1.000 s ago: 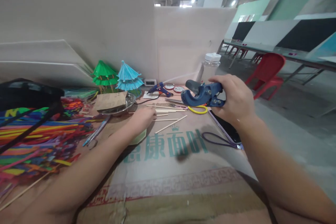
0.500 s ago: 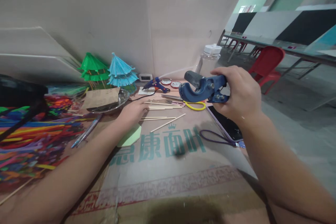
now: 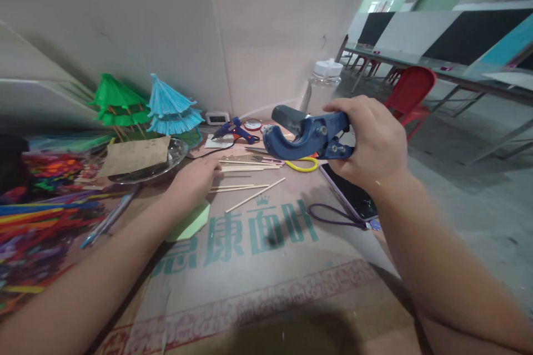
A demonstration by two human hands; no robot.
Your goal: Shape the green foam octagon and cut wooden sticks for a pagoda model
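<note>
Above the right side of the cardboard, my right hand (image 3: 372, 147) grips a blue pipe cutter (image 3: 297, 138), its hooked jaw pointing left and apart from the blade side. My left hand (image 3: 195, 180) rests low over the board, fingers closed at the left ends of several thin wooden sticks (image 3: 254, 166); the fingertips are partly hidden. More loose sticks (image 3: 255, 195) lie just nearer to me. Partly under my left wrist is a pale green paper piece (image 3: 192, 222).
Behind are a blue glue gun (image 3: 235, 130), yellow-handled scissors (image 3: 303, 165), a bottle (image 3: 325, 86), and green (image 3: 119, 100) and blue (image 3: 172, 105) paper umbrellas. A metal dish (image 3: 179, 155) and colourful craft strips (image 3: 37, 222) lie left; a phone (image 3: 350, 191) lies right.
The view has turned slightly, so the whole scene sits further left. My right hand still holds the pipe cutter, and my left hand stays at the sticks.
</note>
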